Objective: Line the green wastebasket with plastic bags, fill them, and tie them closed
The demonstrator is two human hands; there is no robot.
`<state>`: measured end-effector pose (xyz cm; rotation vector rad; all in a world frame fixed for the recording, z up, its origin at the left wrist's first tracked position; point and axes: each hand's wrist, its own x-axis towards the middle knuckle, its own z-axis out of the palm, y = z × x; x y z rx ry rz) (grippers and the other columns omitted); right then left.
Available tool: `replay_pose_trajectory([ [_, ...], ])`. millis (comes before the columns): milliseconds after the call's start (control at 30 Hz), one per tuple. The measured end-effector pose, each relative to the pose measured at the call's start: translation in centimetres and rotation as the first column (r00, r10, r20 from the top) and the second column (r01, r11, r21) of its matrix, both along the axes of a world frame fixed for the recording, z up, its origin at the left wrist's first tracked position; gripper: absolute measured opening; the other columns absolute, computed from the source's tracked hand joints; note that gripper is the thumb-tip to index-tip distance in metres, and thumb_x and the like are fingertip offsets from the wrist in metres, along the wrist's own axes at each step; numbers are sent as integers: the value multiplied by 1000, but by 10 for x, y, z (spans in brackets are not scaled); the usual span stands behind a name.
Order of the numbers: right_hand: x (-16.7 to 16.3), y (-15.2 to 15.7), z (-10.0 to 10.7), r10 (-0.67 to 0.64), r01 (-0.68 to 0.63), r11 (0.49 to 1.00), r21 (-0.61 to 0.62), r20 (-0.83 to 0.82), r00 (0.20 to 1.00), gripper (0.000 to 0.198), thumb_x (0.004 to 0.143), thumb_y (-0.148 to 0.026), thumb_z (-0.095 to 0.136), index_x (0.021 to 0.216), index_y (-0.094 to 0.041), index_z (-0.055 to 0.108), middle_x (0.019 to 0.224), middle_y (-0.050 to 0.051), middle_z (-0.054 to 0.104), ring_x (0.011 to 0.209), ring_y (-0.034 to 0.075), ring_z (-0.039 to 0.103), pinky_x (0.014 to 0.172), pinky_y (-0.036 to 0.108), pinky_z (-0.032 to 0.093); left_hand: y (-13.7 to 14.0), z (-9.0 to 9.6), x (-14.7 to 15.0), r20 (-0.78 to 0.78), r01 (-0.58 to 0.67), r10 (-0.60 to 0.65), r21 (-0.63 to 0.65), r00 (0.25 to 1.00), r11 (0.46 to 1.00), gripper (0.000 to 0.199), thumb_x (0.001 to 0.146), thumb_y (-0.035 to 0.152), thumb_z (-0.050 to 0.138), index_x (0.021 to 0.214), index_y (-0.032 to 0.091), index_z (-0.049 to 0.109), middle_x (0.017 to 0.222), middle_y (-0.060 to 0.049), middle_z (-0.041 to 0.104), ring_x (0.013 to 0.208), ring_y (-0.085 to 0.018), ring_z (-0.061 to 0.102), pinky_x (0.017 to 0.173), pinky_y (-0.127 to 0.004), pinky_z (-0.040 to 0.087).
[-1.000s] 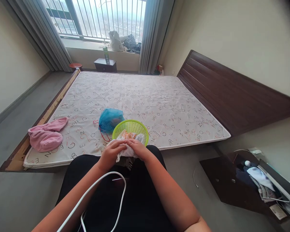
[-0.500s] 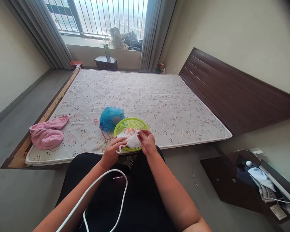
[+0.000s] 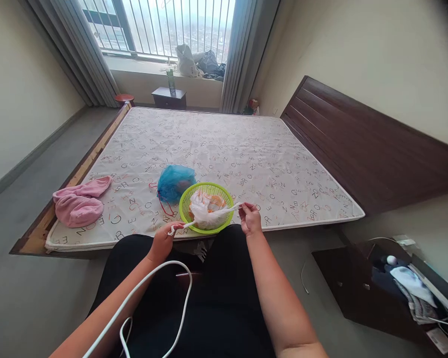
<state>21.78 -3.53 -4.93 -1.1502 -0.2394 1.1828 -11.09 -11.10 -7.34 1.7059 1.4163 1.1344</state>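
Note:
A white plastic bag (image 3: pixel 208 215) with orange things showing through it sits in a green basket (image 3: pixel 184 195) at the mattress's near edge. My left hand (image 3: pixel 163 242) is closed on one of the bag's handles, pulled out to the left. On the other side, my right hand (image 3: pixel 250 219) pinches the opposite handle, drawn taut past the basket's rim. What the orange things are, I cannot make out through the plastic. Touching or close behind the basket is a blue plastic bag (image 3: pixel 174 182) with red drawstrings.
A pink cloth (image 3: pixel 80 205) lies on the left of the patterned mattress (image 3: pixel 224 144). A white cable (image 3: pixel 188 293) loops before my lap. Low at right stands a dark cabinet (image 3: pixel 343 283) with clothes and small items. The wooden headboard (image 3: pixel 343 134) rises on the right.
My hands have moved apart, stretching the white bag's handles left and right. Earlier both were close together over the bunched bag. The view has shifted slightly.

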Motion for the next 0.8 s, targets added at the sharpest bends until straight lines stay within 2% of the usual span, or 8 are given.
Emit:
replay_pose_trajectory([
  [100,-4,-13,8,159,-156,986,56,-46,986,39,60,-29,94,86,-23,65,77,-4,74,67,12,70,58,21,58,-4,13,2,-80,4,-6,-30,997,1000,34,99,46,53,107,19,73,114,-11,75,107,-25,71,96,-43,57],
  [233,-16,-30,32,368,-360,914,188,-9,930,40,66,-33,92,96,-24,67,84,-4,75,73,12,71,57,21,58,-11,47,13,-296,55,1,179,955,982,47,92,37,66,136,22,59,145,-12,58,142,-31,48,119,-52,39],
  [333,-32,-39,53,406,-403,884,238,39,913,36,70,-33,91,95,-24,67,83,-3,73,73,12,69,58,20,58,-8,66,32,-449,135,-11,246,894,960,51,92,33,67,141,23,55,144,-12,58,140,-31,48,119,-51,39],
  [433,-51,-46,69,438,-442,854,275,79,896,32,72,-33,89,94,-24,68,83,-3,72,75,12,68,59,20,57,6,66,51,-555,101,28,200,831,975,58,88,32,73,143,20,55,137,-17,59,130,-35,55,110,-52,47],
  [533,-66,-51,75,471,-501,811,303,171,866,29,72,-33,89,92,-24,69,83,-4,70,75,12,66,61,22,58,24,56,60,-621,101,30,175,783,979,43,86,29,75,127,19,67,126,-17,64,121,-37,58,103,-53,50],
  [600,-70,-54,74,491,-539,785,306,224,842,29,72,-34,88,90,-24,68,82,-4,69,75,13,66,61,23,58,34,53,57,-630,132,0,163,777,978,27,88,25,70,115,21,71,116,-15,68,114,-34,61,99,-49,52],
  [667,-68,-57,70,492,-557,776,295,269,828,27,77,-37,84,94,-24,67,85,-2,71,77,15,69,63,26,58,42,56,48,-581,101,20,176,814,979,20,91,24,65,109,21,71,111,-13,69,109,-31,63,97,-46,52],
  [800,-51,-64,54,353,-506,829,238,479,804,21,91,-42,68,101,-24,66,101,4,74,90,19,71,73,30,56,53,78,9,-274,-211,258,188,926,959,24,92,37,64,106,18,69,106,-9,69,99,-25,65,89,-37,54],
])
